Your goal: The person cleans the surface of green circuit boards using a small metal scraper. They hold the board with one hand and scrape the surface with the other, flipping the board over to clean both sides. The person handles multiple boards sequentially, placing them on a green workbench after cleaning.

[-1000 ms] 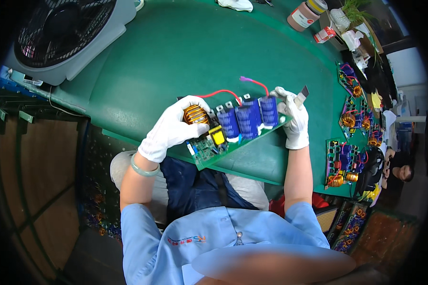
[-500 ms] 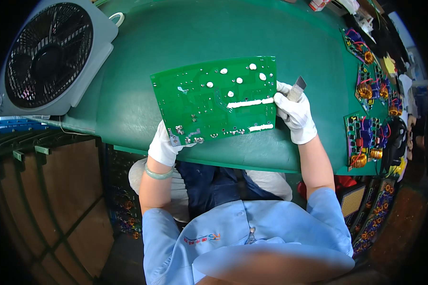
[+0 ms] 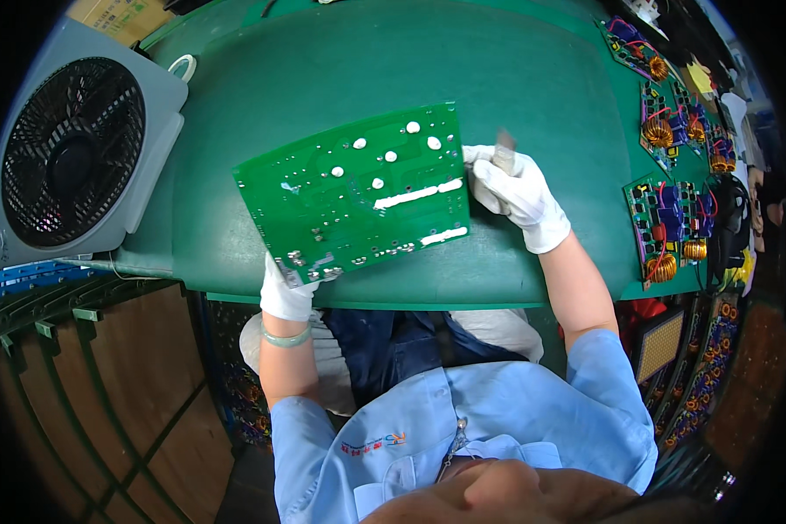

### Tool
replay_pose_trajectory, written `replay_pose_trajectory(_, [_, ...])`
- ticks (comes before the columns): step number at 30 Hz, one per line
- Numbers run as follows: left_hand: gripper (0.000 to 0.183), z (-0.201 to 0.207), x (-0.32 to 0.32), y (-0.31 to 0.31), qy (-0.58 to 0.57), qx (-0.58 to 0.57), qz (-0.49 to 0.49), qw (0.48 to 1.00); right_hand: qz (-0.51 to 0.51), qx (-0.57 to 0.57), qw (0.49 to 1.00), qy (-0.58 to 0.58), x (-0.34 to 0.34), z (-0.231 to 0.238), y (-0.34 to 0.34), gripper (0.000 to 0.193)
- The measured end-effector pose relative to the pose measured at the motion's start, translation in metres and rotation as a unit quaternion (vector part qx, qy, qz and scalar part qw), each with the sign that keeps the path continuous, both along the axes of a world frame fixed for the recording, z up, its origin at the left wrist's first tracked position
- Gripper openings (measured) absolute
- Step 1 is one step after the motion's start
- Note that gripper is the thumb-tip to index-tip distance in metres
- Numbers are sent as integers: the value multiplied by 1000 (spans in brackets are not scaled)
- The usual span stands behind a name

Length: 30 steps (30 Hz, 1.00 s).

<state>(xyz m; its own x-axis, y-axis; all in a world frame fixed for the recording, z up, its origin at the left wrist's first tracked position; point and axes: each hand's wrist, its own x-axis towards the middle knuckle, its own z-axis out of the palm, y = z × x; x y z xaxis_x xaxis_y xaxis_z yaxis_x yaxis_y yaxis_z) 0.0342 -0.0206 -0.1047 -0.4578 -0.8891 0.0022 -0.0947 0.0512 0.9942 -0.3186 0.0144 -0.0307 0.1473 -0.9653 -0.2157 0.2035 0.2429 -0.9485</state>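
Note:
A green circuit board (image 3: 341, 205) is held up tilted above the table, its solder side showing with white blobs and two white strips of filler. My left hand (image 3: 286, 293), in a white glove, grips its lower left corner, with the fingers partly hidden behind it. My gloved right hand (image 3: 520, 196) is closed around a small flat-bladed scraper (image 3: 504, 153) with a pale handle, the blade pointing up and away. The fingertips of that hand are at the board's right edge; whether they press on it I cannot tell.
A grey box fan (image 3: 74, 162) stands at the left of the green table (image 3: 533, 70). Several assembled boards with copper coils (image 3: 664, 231) lie along the right side. A cardboard box (image 3: 122, 17) is at the far left, and wooden panels (image 3: 140, 384) stand below the table's left edge.
The board and both hands appear further left in the view, which has itself shifted. The board tilts a little more, and the scraper's blade is turned more upright and looks blurred.

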Motion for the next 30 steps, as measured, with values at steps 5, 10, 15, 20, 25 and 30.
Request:
replay_pose_trajectory(5, [40, -21, 38, -16, 9, 32, 51, 998, -39, -253, 960, 117, 6, -14, -6, 40])
replay_pose_trajectory(10, [40, -34, 46, -10, 0, 58, 102, 993, -6, -384, 823, 419, -2, -10, -10, 32])
replay_pose_trajectory(15, [41, -53, 58, -4, 12, 84, 148, 985, 21, -213, 845, 490, 9, 6, -2, 24])
replay_pose_trajectory(20, [44, -70, 68, 7, 28, 105, 199, 974, -22, -293, 853, 432, 8, -12, 0, 21])
replay_pose_trajectory(25, [46, -85, 81, 25, 40, 123, 257, 958, 13, -297, 835, 464, 12, -17, 0, 15])
replay_pose_trajectory(30, [50, -94, 89, 35, 60, 139, 309, 939, 8, -287, 847, 447, 24, -16, 1, 17])
